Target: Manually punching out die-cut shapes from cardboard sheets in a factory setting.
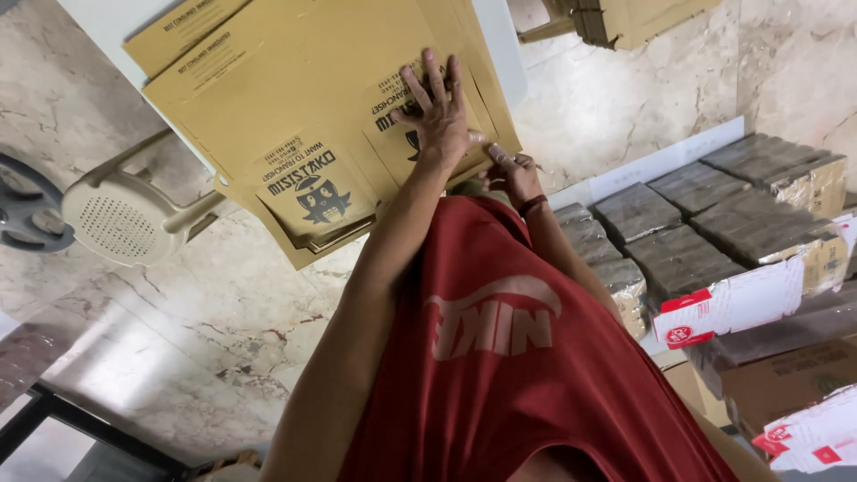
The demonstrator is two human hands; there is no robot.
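Observation:
A stack of flat brown cardboard boxes (295, 98) with black printed cartoon figures lies on a white table (98, 27). My left hand (437, 107) rests flat on the top sheet, fingers spread, pressing near its edge. My right hand (511, 172), with a dark band on the wrist, pinches the edge of the flat cardboard box just beside and below the left hand. Both arms reach out over my red shirt (527, 357), which fills the lower middle of the view.
A white plastic chair (125, 219) stands on the marble floor (205, 330) beside the table. Several wrapped brown bundles (714, 223) and red-and-white packets (741, 303) lie at the right. More folded cardboard (625, 18) sits at the top. A dark round object (27, 210) is at the left edge.

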